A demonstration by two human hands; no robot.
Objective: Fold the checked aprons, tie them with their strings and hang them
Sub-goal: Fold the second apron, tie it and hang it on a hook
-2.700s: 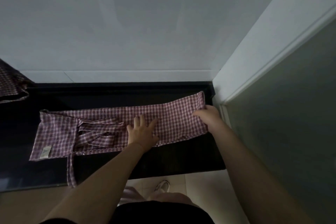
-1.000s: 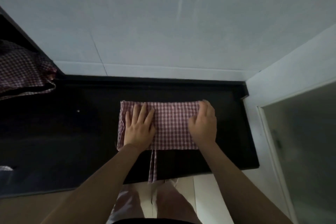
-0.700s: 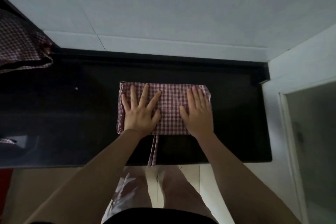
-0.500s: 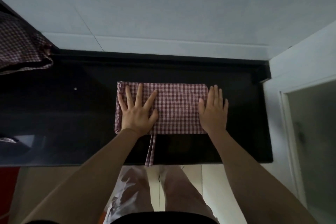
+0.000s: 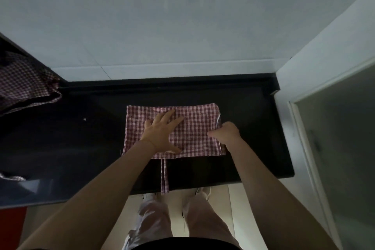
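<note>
Curled at the right edge of the folded checked apron [image 5: 194, 128], the right hand [image 5: 225, 133] has its fingers tucked down over the layered hem, gripping the cloth there, though the fingertips themselves are hidden under the knuckles. Just beside it, the left hand [image 5: 162, 130] lies flat on the middle of the apron, fingers straight and spread, the palm pressing the fabric down and holding nothing. Red-and-white in its check, the apron sits as a compact rectangle on the black countertop [image 5: 81, 148], nearer the right end of the slab than the left, with its long sides running left to right. From its near edge, below the left hand, the apron strings [image 5: 164, 176] run straight toward the person and hang a little over the front lip of the counter. Well apart from this, at the far left of the counter, a second checked apron [image 5: 24, 85] lies in a loose, crumpled heap, partly cut off by the frame. Behind the counter rises a pale tiled wall [image 5: 182, 26], and at the right a white door frame [image 5: 304, 91] stands against the slab's end. Under the counter's edge the person's pale trousers [image 5: 203, 215] and light shoes [image 5: 203, 191] show above a light floor.
</note>
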